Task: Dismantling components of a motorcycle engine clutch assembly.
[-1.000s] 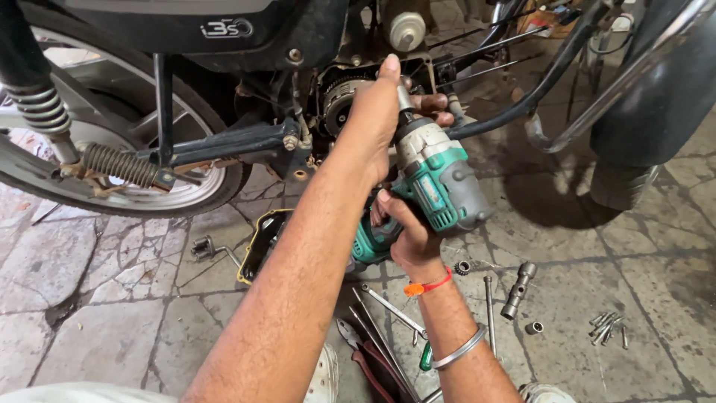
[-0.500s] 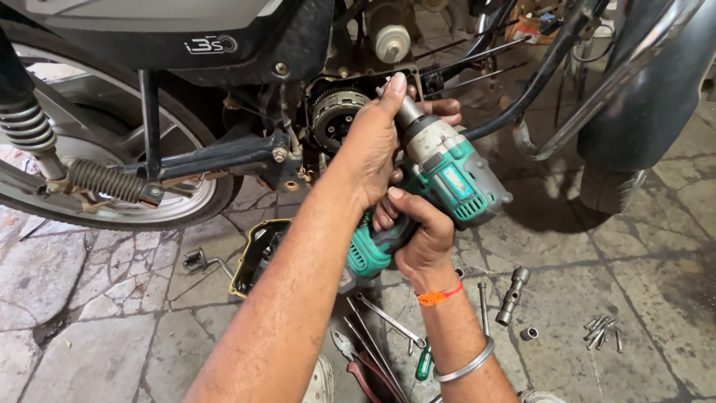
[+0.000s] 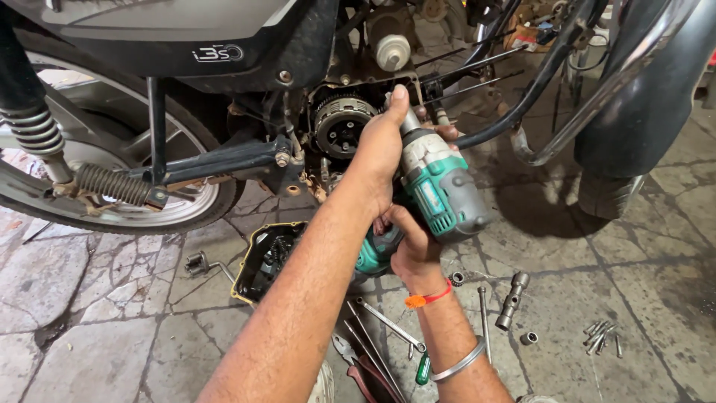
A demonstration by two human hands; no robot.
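Note:
A green and grey impact wrench (image 3: 440,195) points at the open engine side of a motorcycle. My right hand (image 3: 410,250) is closed round its handle from below. Over the tool's front end lies my left hand (image 3: 382,149), fingers wrapped on the nose near the engine case. Just left of the tool's tip sits the exposed round clutch (image 3: 341,125). The tip itself is hidden behind my left hand.
The rear wheel (image 3: 142,213) and spring (image 3: 33,130) stand at left, an exhaust pipe (image 3: 597,97) and tyre (image 3: 634,127) at right. On the stone floor lie a removed engine cover (image 3: 262,261), spanners (image 3: 388,325), a socket extension (image 3: 511,300), loose bolts (image 3: 603,337).
The view has shifted down and right, so the bike sits higher in frame. Both hands and the wrench stay together at the engine, the grip unchanged.

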